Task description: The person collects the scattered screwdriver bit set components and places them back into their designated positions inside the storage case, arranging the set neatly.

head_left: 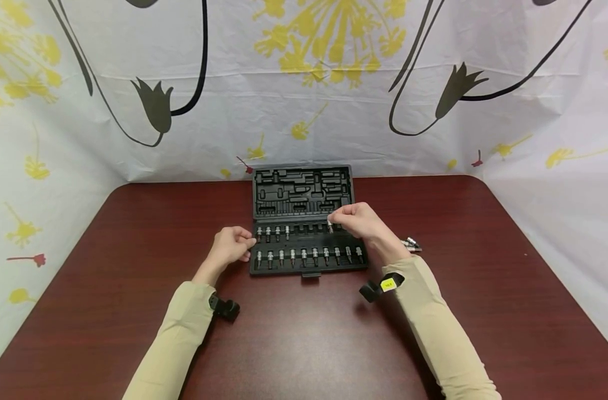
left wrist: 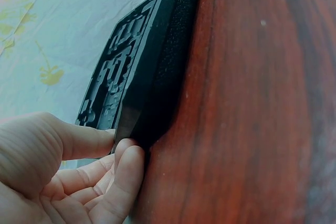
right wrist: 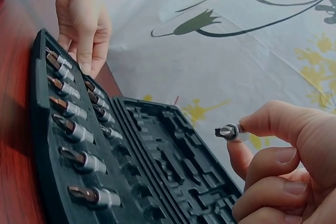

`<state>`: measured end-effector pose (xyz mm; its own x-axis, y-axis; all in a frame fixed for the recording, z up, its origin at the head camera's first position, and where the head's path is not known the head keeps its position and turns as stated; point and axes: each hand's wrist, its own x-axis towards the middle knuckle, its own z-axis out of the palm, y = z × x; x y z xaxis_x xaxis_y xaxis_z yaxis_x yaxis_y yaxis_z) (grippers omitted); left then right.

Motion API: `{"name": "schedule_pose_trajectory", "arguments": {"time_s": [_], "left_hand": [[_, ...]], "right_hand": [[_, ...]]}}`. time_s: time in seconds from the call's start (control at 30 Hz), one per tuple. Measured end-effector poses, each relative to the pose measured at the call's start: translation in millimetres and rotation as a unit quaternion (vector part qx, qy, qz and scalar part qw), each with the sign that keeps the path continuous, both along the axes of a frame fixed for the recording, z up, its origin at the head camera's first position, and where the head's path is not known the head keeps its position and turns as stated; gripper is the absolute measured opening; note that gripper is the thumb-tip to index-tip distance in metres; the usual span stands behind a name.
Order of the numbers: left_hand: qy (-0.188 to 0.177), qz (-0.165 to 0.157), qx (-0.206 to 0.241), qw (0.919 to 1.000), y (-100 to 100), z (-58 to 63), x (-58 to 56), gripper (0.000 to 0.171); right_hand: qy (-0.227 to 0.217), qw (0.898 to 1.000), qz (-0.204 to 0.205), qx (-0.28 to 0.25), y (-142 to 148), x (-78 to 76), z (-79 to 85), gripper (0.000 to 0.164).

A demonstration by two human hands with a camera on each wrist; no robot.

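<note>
A black socket-set case [head_left: 304, 240] lies opened on the table, its moulded lid [head_left: 304, 191] folded back at the far side. My left hand [head_left: 229, 244] pinches the case's left edge, thumb on top and fingers beneath, as the left wrist view shows. Between thumb and index finger, my right hand [head_left: 361, 222] holds a silver bit socket [right wrist: 229, 131] above the case, its dark tip facing out. Bit sockets [head_left: 293, 256] fill the front row. In the back row several bit sockets [right wrist: 100, 100] sit at the left end, with bare slots [right wrist: 140, 190] beside them.
Small metal pieces [head_left: 411, 244] lie on the table to the right of the case, partly behind my right wrist. A dark red wooden table [head_left: 294, 333] carries everything. Patterned white fabric [head_left: 224, 139] hangs right behind its far edge.
</note>
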<state>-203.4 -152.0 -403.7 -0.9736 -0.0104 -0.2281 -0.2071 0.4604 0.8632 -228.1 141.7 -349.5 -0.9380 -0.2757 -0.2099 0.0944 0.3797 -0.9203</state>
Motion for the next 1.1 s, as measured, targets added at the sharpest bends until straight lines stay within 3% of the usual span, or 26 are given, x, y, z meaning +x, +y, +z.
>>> {"name": "schedule_pose_trajectory", "arguments": {"time_s": [0.57,1.1], "left_hand": [[-0.005,0.000,0.000,1.0000,-1,-0.6,-0.2,0.019],[0.002,-0.003,-0.003,1.0000,-2,-1.9,0.1,0.017]], "right_hand": [[0.004,1.000,0.002,0.015,-30,-7.4,-6.3,0.028],[-0.020,0.998,-0.029,0.055,-53,-15.4,-18.0,0.023]]}}
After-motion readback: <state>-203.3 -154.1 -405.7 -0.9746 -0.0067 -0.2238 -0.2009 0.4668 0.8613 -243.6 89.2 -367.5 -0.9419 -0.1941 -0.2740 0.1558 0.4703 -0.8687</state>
